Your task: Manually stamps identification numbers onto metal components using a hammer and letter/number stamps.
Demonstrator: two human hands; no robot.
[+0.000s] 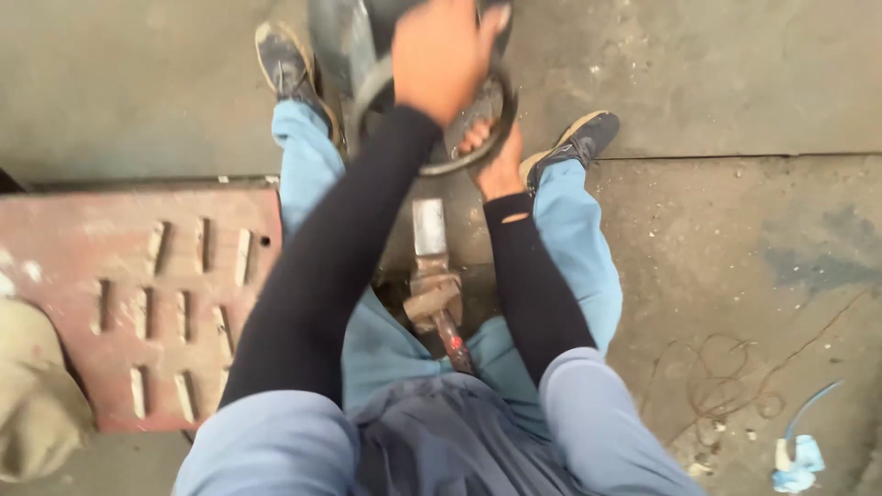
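**Both hands on metal ring, far centre, over concrete floor**

Left hand closed over the top of the metal ring, fingers wrapped round its rim, blurred. Right hand under/inside the ring on its right side, fingers curled against the rim; looks like a grip, but partly hidden. Ring sits just in front of a grey metal part, between the two shoes, left shoe and right shoe. Pipe wrench lies between the legs, near of the ring, red handle pointing toward the body. Red slotted metal plate on the floor to the left, beside the left leg. Tangle of thin wire and blue scrap near right, well apart from the hands
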